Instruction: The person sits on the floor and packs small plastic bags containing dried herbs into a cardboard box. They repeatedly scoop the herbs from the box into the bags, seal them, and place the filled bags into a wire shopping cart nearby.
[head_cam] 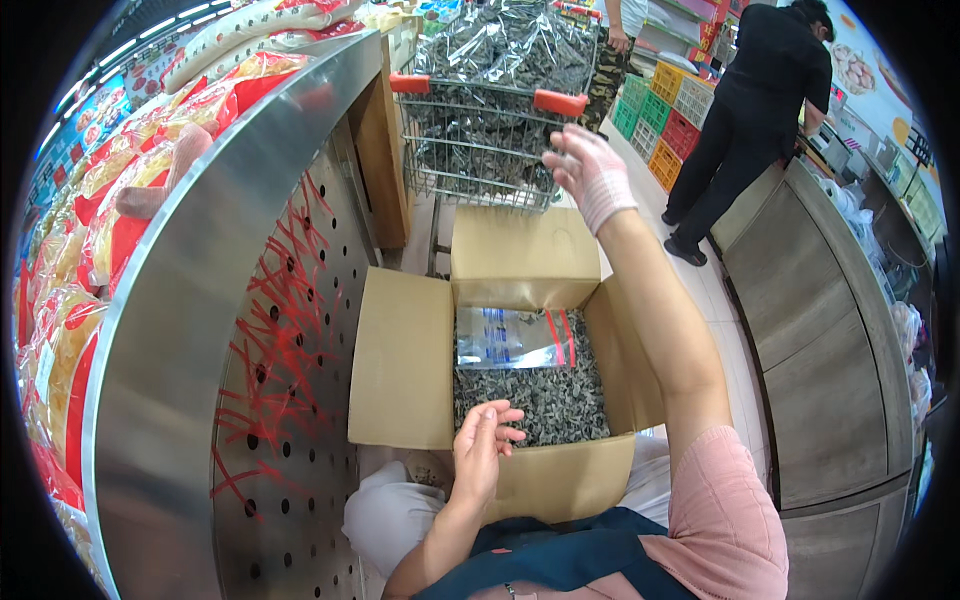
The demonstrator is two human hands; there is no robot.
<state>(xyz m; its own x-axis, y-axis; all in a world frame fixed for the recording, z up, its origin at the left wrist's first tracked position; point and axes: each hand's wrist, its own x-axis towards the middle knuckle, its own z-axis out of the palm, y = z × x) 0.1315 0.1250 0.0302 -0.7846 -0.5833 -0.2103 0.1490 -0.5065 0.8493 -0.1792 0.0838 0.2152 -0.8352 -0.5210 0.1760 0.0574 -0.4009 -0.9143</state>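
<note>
Before me stands an open cardboard box (401, 358) filled with dark, curled dried pieces (495, 386) that look like dried black fungus. On top of them lies a flat, clear plastic zip bag (517, 339) with red strips and blue print. My left hand (480, 444), bare, hovers over the box's near edge with its fingers apart and nothing in it. My right hand (592, 176), in a thin whitish glove, is raised beyond the box. It is near the red-cornered handle of a metal shopping cart (480, 191), fingers spread, holding nothing visible.
Clear bags of dark dried goods (502, 52) fill the cart. A metal-edged shelf (180, 300) on the left carries packaged goods and a pinkish knit glove (176, 172). At right are a person in black (769, 97), stacked plastic crates (664, 112) and a wooden counter (825, 337).
</note>
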